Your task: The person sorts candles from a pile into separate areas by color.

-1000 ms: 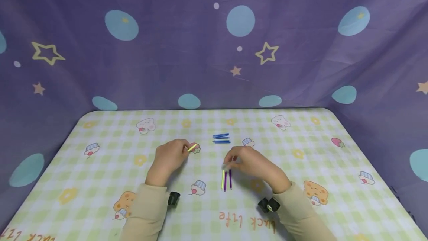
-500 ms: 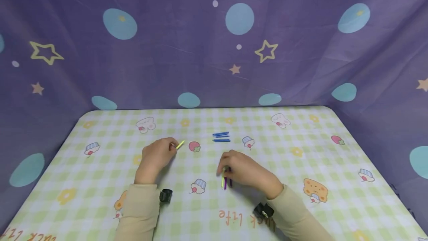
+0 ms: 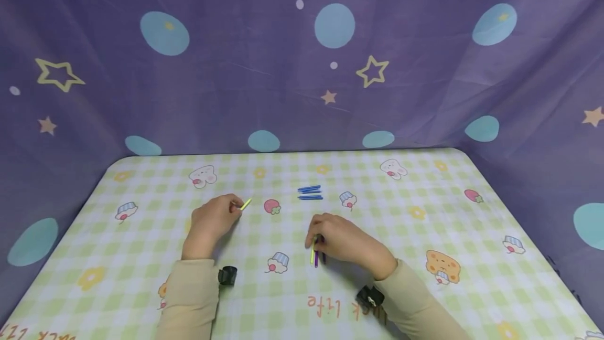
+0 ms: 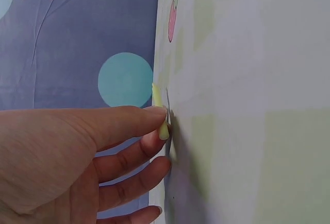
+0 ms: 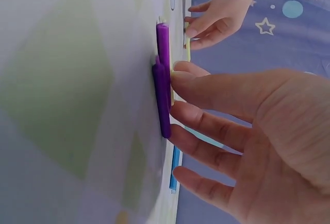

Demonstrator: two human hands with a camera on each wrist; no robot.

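Note:
Between thumb and forefinger my left hand (image 3: pixel 213 220) pinches a yellow candle (image 4: pixel 158 113), which sits a little above the cloth at the left of centre. My right hand (image 3: pixel 343 237) is low over the table, its thumb and forefinger on either side of the upper part of another yellow candle (image 3: pixel 312 256), seemingly pinching it. Beside that one lie a purple candle (image 3: pixel 316 260) and a second, darker purple candle (image 5: pixel 162 100), partly hidden by the right hand in the head view. Farther back, several blue candles (image 3: pixel 309 193) lie sideways in a loose group.
A green-and-white checked tablecloth (image 3: pixel 401 303) with printed cakes, fruit and bears covers the table. Behind it hangs a purple curtain (image 3: pixel 212 93) with stars and blue spots. Black wrist cameras sit beside both beige sleeves (image 3: pixel 191 287).
My left hand has moved left with its yellow candle, away from the printed strawberry. The right hand has come down and toward me, its fingers now around the top of the other yellow candle.

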